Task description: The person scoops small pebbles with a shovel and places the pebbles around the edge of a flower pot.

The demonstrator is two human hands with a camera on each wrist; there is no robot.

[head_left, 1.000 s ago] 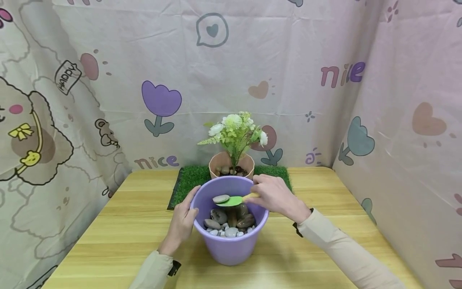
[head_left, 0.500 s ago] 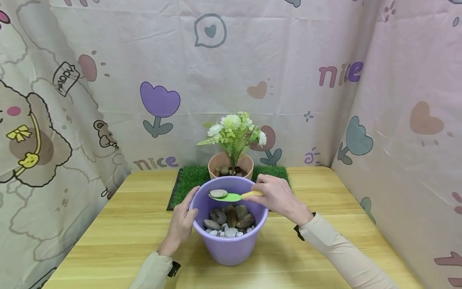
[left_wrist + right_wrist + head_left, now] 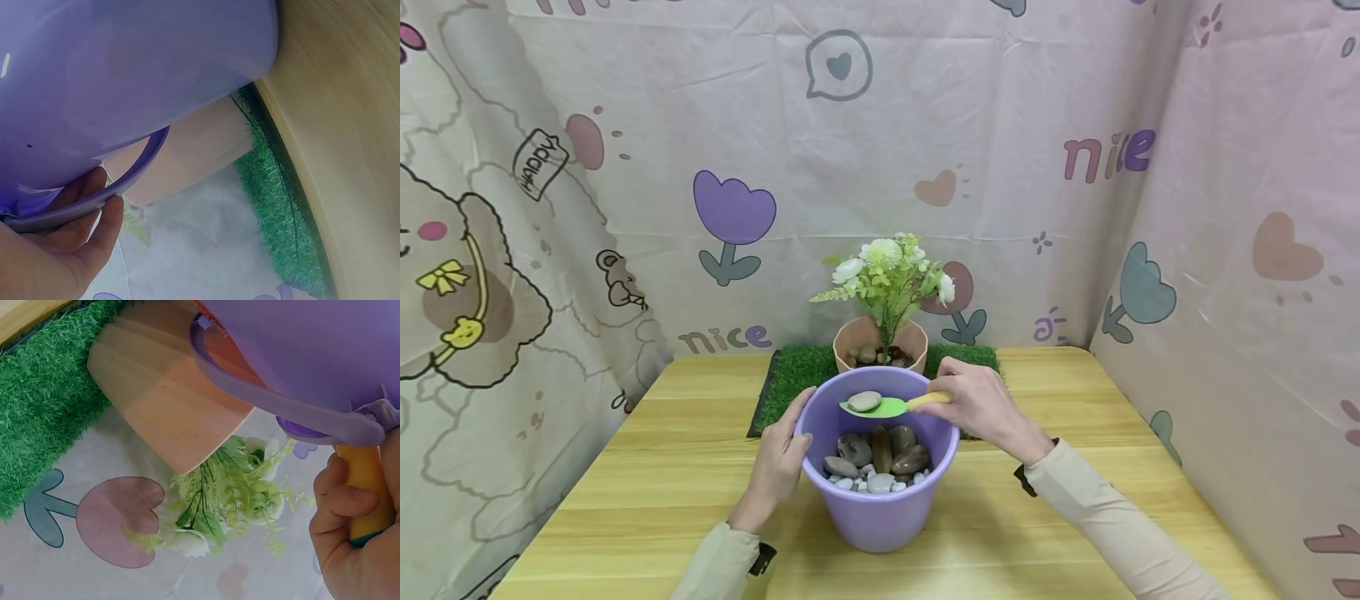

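A purple bucket (image 3: pixel 882 521) stands on the table with large dark stones (image 3: pixel 882 448) and small pale pebbles (image 3: pixel 880 482) at its bottom. My left hand (image 3: pixel 778 458) grips its left side, thumb over the rim; the left wrist view shows the fingers (image 3: pixel 107 226) at the bucket's purple handle (image 3: pixel 147 156). My right hand (image 3: pixel 979 408) is curled round the yellow handle (image 3: pixel 362 487) of a small trowel, above the bucket's right rim. Its green blade (image 3: pixel 889 407) lies nearly level over the bucket's opening, carrying one flat grey stone (image 3: pixel 864 401).
Right behind the bucket, a peach flowerpot (image 3: pixel 844 340) holds white flowers (image 3: pixel 882 254), leaves and stones. It stands on a green artificial-grass mat (image 3: pixel 805 367) at the table's (image 3: pixel 647 467) back edge. Patterned cloth (image 3: pixel 865 150) hangs at the back and both sides.
The trowel with the stone on it has risen slightly inside the bucket's mouth, shifted left, then a little back to the right. My left hand and the bucket have stayed in place.
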